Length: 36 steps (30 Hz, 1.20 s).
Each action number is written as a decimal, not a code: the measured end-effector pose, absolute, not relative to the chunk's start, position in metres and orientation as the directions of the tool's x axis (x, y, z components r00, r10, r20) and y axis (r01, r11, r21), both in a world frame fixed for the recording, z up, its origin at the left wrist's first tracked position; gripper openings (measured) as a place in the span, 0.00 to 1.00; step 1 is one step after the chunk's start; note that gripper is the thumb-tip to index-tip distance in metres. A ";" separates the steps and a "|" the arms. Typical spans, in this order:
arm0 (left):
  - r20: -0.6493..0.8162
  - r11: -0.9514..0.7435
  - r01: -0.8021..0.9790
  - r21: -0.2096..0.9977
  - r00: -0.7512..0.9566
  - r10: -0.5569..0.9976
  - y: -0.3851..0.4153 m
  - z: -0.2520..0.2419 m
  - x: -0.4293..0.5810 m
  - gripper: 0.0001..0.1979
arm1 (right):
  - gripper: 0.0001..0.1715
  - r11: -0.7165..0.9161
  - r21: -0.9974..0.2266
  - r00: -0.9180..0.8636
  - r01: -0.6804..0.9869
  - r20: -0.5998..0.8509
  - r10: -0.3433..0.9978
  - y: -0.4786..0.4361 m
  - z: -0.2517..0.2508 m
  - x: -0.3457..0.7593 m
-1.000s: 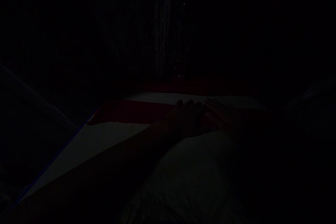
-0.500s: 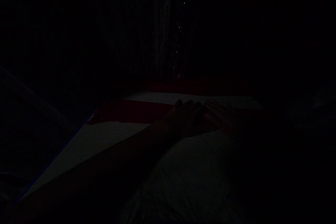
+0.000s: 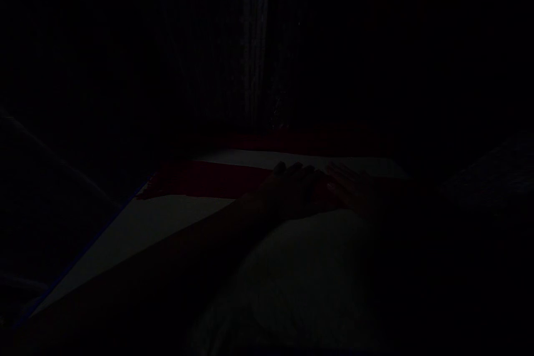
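The scene is very dark. A dark red band [image 3: 217,179], ragged at its left end, runs across a pale sheet-like surface [image 3: 167,217]; I cannot tell whether it is a separate strip of cloth. My left hand [image 3: 290,189] lies on the band, palm down, fingers stretched away from me. Close beside it my right hand [image 3: 350,186] rests flat, its fingers angled up to the left. Neither hand visibly grips anything. What lies under the palms is hidden, and my right forearm is lost in shadow.
Beyond the pale surface lies a second dark red area [image 3: 308,142]. A blue edge [image 3: 87,245] borders the surface on the left. Faint vertical streaks [image 3: 254,39] show at the back. Deep shadow covers the rest.
The view has shifted slightly and grown darker. Both hands stay in about the same place on the red band, with no clear change of pose.
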State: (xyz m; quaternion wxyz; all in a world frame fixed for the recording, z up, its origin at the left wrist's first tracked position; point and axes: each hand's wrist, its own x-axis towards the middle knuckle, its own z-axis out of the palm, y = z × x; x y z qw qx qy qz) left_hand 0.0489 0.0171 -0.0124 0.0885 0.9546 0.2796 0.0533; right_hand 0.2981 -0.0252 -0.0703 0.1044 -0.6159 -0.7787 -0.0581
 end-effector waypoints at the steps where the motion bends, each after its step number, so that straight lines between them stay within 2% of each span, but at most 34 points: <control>1: 0.053 -0.828 0.522 0.206 0.839 0.542 0.017 -0.012 0.049 0.46 | 0.37 0.246 -0.020 -0.233 0.969 0.245 0.941 -0.026 -0.072 0.304; 5: 0.044 -0.827 0.524 0.204 0.839 0.542 0.017 -0.010 0.049 0.42 | 0.34 0.319 -0.009 -0.307 0.948 0.242 0.920 -0.028 -0.073 0.317; 8: 0.027 -0.824 0.534 0.192 0.836 0.548 0.015 -0.009 0.050 0.41 | 0.36 0.247 -0.072 -0.226 0.966 0.220 0.949 -0.024 -0.069 0.312; 11: 0.018 -0.826 0.539 0.167 0.836 0.549 0.016 -0.010 0.051 0.42 | 0.38 0.199 -0.100 -0.167 0.975 0.263 0.950 -0.021 -0.065 0.297; 19: 0.046 -0.824 0.538 0.175 0.832 0.553 0.015 -0.009 0.050 0.43 | 0.40 0.222 -0.086 -0.201 0.971 0.205 0.958 -0.023 -0.066 0.297; 25: 0.081 -0.829 0.534 0.168 0.830 0.552 0.017 -0.014 0.050 0.43 | 0.44 0.172 -0.138 -0.123 0.975 0.307 0.944 -0.024 -0.057 0.283; 30: 0.074 -0.826 0.537 0.173 0.829 0.555 0.017 -0.014 0.050 0.45 | 0.42 0.199 -0.119 -0.171 0.973 0.215 0.962 -0.022 -0.063 0.285; 36: 0.038 -0.821 0.546 0.167 0.828 0.559 0.014 -0.009 0.051 0.44 | 0.38 0.205 -0.134 -0.164 0.969 0.265 0.950 -0.024 -0.064 0.294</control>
